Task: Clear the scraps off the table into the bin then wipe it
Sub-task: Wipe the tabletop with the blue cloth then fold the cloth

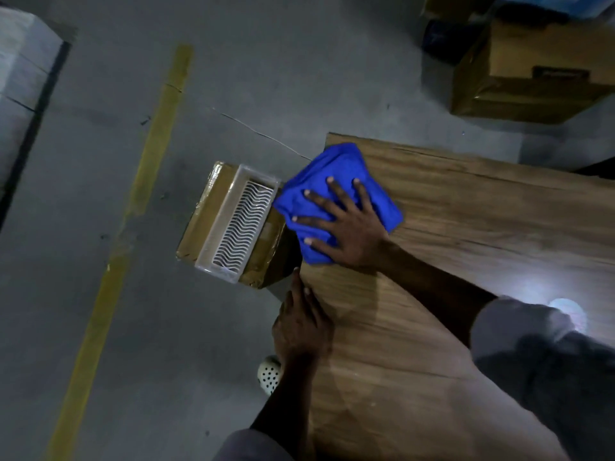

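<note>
A crumpled blue cloth point(336, 168) lies on the far left corner of the wooden table point(466, 211), part of it hanging past the edge. My right hand point(342, 224) presses flat on the cloth with fingers spread and straight. My left hand point(301, 322) rests on the table's left edge, fingers straight along it. Beside that edge, lower down, a white slotted plastic bin point(238, 221) sits on a cardboard box point(203, 211). I see no scraps on the tabletop.
Grey concrete floor with a yellow painted line point(143, 181) runs to the left. Cardboard boxes point(532, 68) are stacked beyond the table at top right. A white perforated shoe point(270, 374) shows by the table's edge. A bright light glare point(565, 311) falls on the wood.
</note>
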